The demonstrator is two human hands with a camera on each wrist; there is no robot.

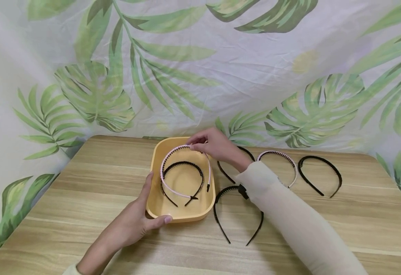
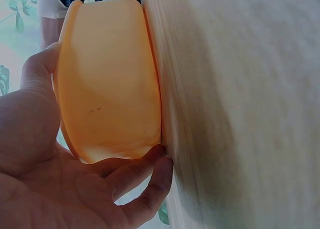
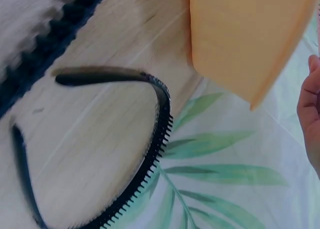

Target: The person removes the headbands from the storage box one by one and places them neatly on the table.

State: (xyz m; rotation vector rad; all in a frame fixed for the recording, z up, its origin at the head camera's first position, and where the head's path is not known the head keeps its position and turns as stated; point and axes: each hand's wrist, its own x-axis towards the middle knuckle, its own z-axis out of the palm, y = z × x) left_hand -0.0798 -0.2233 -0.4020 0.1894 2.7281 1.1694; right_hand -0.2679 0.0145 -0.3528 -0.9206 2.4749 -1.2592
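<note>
A yellow plastic bin [image 1: 190, 219] stands on the table, and my left hand [image 1: 131, 219] holds its near left corner. The thumb lies on the near rim, and in the left wrist view the fingers curl about the bin's end. Over the bin, my right hand [image 1: 217, 145] pinches the top of a pale pink toothed headband [image 1: 162, 170]; its dark-tipped ends point toward me. Inside the bin lies a black headband [image 1: 202, 175], partly crossed by the pink one. The right wrist view shows only a little of the right hand [image 3: 311, 106] at its edge.
Right of the bin lie a black headband with a dark bow [image 1: 215, 210], a black headband [image 1: 223, 174] partly behind the right arm, a pale pink headband [image 1: 295, 169] and another black headband [image 1: 338, 172]. Behind the wooden table [image 1: 66, 214] hangs a leaf-print cloth [image 1: 248, 76].
</note>
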